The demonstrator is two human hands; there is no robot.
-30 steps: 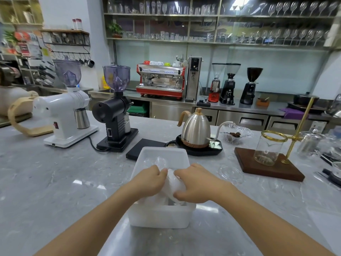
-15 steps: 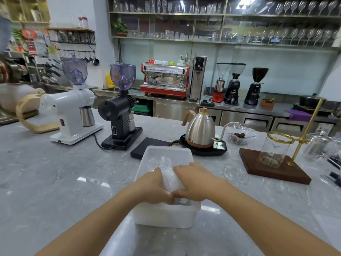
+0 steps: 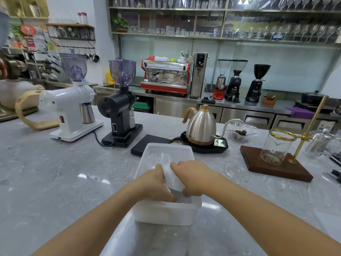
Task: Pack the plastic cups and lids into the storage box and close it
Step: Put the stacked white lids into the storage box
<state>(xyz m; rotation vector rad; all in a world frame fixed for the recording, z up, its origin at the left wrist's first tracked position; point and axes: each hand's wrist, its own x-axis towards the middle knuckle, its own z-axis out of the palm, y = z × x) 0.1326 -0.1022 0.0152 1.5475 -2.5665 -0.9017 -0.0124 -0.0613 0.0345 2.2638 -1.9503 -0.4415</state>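
Note:
A white translucent storage box [image 3: 162,214] stands open on the grey counter in front of me. Both hands reach into its near half. My left hand [image 3: 155,183] and my right hand [image 3: 192,177] clasp a stack of clear plastic cups [image 3: 173,179] lying on its side between them. More clear plastic [image 3: 159,157] lies at the far end of the box; I cannot tell whether it is cups or lids. A clear round lid [image 3: 235,171] rests on the counter to the right of the box.
Behind the box sit a black scale [image 3: 147,145] and a steel gooseneck kettle [image 3: 201,126] on its base. A wooden stand with a glass carafe [image 3: 275,150] is at right, and white [image 3: 72,111] and black [image 3: 120,111] grinders at left.
The stack of cups has sunk lower into the box between my hands, and its ribbed side shows more. The view has shifted slightly.

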